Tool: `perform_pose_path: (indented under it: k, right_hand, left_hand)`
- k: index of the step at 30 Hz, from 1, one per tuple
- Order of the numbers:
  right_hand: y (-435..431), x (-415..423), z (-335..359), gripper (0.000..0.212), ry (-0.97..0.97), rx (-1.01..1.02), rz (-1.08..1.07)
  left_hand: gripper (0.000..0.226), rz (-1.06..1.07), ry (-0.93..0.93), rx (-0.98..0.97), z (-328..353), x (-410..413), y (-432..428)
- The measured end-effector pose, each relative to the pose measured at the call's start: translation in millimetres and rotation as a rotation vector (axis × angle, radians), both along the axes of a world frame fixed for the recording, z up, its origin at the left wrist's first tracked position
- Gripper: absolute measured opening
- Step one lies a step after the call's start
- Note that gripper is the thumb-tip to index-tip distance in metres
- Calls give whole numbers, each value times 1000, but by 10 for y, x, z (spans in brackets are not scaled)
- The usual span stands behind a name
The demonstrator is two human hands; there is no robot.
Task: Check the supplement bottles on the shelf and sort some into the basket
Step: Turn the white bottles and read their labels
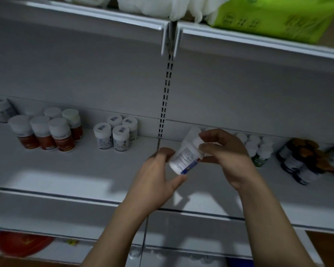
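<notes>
Both hands grasp one white bottle (pixel 184 158), held tilted over the shelf (pixel 85 170) just right of its centre upright. The left hand (pixel 158 170) pinches the base end; the right hand (pixel 227 155) curls round the capped end.

Judged stage: inspection of a single item, label turned up. No basket is in view, so the number sorted cannot be told.

The label carries fine print and a blue band; nothing is legible. To the left on the shelf stand red-labelled bottles (pixel 46 135) and blue-labelled bottles (pixel 116 134); to the right, green-labelled bottles (pixel 259 151) and dark gold-capped bottles (pixel 305 162). All are unreadable.
</notes>
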State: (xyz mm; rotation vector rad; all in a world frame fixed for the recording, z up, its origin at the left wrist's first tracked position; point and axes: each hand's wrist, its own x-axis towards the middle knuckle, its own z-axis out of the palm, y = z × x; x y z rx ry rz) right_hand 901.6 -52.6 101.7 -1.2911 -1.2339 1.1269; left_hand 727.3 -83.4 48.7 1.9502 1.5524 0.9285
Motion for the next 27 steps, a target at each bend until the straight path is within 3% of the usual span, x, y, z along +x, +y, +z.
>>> perform_pose_path:
  k: [9, 27]
  right_hand:
    - [-259, 179, -66, 24, 133, 47, 18]
    - [-427, 176, -54, 26, 179, 91, 76]
  left_hand:
    - [44, -62, -284, -12, 31, 156, -216]
    - [40, -127, -382, 56, 83, 218, -407]
